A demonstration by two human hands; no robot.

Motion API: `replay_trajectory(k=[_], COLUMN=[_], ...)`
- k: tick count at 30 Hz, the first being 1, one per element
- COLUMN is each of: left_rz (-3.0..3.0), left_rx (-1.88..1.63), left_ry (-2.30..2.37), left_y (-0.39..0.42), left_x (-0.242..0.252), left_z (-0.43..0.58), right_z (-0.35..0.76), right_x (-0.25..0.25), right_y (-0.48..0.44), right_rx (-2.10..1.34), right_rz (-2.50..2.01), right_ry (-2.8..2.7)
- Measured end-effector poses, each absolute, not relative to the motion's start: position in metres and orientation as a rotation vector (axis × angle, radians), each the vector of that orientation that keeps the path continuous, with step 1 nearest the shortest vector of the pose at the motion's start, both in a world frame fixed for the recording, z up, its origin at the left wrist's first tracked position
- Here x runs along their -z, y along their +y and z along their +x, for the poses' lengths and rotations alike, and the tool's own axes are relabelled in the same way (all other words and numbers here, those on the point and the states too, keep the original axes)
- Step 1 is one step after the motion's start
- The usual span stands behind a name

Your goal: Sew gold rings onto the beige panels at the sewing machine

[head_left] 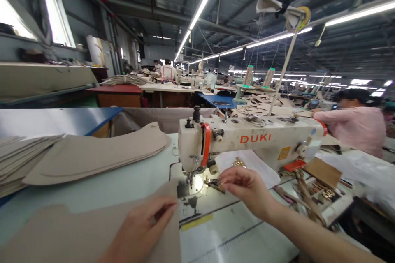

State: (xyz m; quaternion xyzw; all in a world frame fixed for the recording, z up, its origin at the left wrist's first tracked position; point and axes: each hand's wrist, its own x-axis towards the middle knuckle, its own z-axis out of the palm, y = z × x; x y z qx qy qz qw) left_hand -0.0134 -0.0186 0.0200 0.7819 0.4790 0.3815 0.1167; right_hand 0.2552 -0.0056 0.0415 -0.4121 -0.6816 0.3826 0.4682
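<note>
A beige panel [70, 230] of fabric or leather lies on the sewing table, its right edge close to the needle area. My left hand [140, 226] is closed over that panel, thumb and forefinger pinching at its edge. To the right of the needle plate [196, 185], my right hand [247, 187] hovers with its fingertips pinched together; what they hold is too small to make out. Just behind it, small gold-coloured metal pieces [238, 162] sit on a white sheet [259, 166]. The white sewing machine [256, 137] stands over both.
Stacked beige panels [101, 156] lie at the left. An open tray [328, 197] with tools and metal parts is at the right, beside clear plastic [364, 172]. A person in pink [358, 127] works behind the machine. Thread cones [248, 76] stand farther back.
</note>
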Motion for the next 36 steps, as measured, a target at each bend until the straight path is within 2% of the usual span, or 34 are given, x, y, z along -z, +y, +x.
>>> replay_trajectory(k=[2,6,11,16,22,36], left_rz=[2.380,2.572,2.659,2.521,2.339,2.122], left_rx=[-1.198,-1.290,-1.204,-0.999,-0.955,-0.895], left_ry=[1.335,1.226,1.265,1.432,1.479,1.316], left_y=[-0.025,-0.031,-0.033,-0.029,-0.027,-0.029], left_x=[-0.022,-0.019,-0.012,-0.013,-0.010,-0.015], left_z=[-0.009,-0.008,-0.010,-0.010,-0.007,-0.001], right_z=[0.238,0.206,0.181,0.172,0.170,0.168], right_x=[-0.039,-0.027,-0.012,-0.002,0.002,-0.012], right_y=[-0.014,-0.014,-0.010,-0.009,-0.006,-0.013], right_rx=[-1.108,-1.145,-1.024,-1.027,-1.006,-0.481], right_rz=[-0.896,-0.851,-0.892,-0.925,-0.932,-0.849], right_ry=[-1.540,-1.458,-1.477,-1.482,-1.517,-1.958])
